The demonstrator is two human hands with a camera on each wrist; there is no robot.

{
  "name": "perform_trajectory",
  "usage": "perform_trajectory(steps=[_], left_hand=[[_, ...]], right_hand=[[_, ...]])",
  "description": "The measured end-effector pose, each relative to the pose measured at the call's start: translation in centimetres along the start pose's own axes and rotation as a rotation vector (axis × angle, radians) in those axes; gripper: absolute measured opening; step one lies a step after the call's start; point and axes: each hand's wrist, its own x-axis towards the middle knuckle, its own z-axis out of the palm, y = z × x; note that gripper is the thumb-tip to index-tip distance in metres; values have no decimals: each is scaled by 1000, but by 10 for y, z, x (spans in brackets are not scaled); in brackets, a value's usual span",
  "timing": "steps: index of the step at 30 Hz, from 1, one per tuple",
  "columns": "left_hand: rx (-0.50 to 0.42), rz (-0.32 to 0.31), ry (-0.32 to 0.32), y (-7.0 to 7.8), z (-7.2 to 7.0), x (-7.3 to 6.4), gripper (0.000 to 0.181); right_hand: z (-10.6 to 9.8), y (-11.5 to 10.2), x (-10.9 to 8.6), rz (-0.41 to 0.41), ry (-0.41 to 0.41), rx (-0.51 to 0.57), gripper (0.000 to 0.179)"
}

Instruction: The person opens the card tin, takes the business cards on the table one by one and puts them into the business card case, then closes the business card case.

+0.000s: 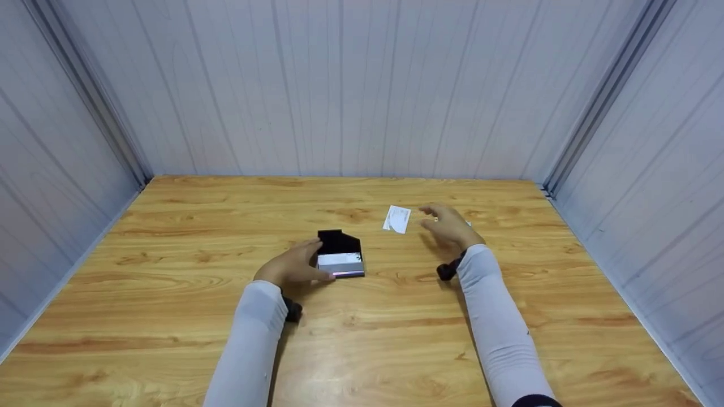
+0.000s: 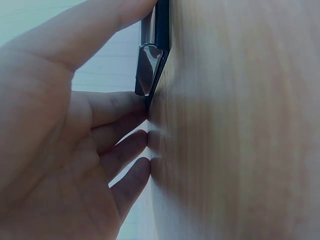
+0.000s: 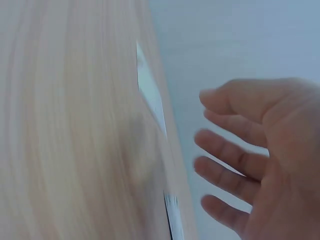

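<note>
A card case (image 1: 341, 243) with a dark raised lid and metallic front lies on the table, white cards (image 1: 339, 259) inside it. My left hand (image 1: 295, 263) holds the case at its left side, thumb along the near edge and fingers toward the lid. In the left wrist view the case (image 2: 150, 60) sits between thumb and forefinger, other fingertips on the wood. My right hand (image 1: 447, 225) hovers over the table, fingers loosely bent around nothing. Left of it lie overlapping white printed cards (image 1: 398, 219); the right wrist view shows a card (image 3: 151, 95) edge-on.
More white cards (image 1: 469, 223) lie beyond the right hand, mostly hidden by it; the right wrist view shows a thin stack (image 3: 173, 215). The wooden table (image 1: 169, 316) meets pale panelled walls (image 1: 362, 90) at the back and both sides.
</note>
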Motion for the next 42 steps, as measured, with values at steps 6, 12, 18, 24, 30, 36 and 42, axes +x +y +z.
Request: perform_trajectory(steps=[6,12,18,24,30,36,42], left_hand=[[-6,-5,0,1,0,-1,96],[2,2,-6,1,1,1,96],[2,4,-13,2,2,3,96],[-1,4,-16,3,3,5,96],[-8,6,-17,4,2,5,95],[-7,7,-13,4,2,4,95],[5,7,-11,5,2,4,95]], right_hand=[[-14,21,-5,40,73,-21,54],[-21,39,-13,122,114,-20,62],[-26,50,-21,187,65,40,72],[-31,55,-27,237,0,-1,77],[-39,53,-33,266,-17,-66,77],[-42,51,-35,300,-18,-69,67],[-42,51,-36,339,-33,-3,67]])
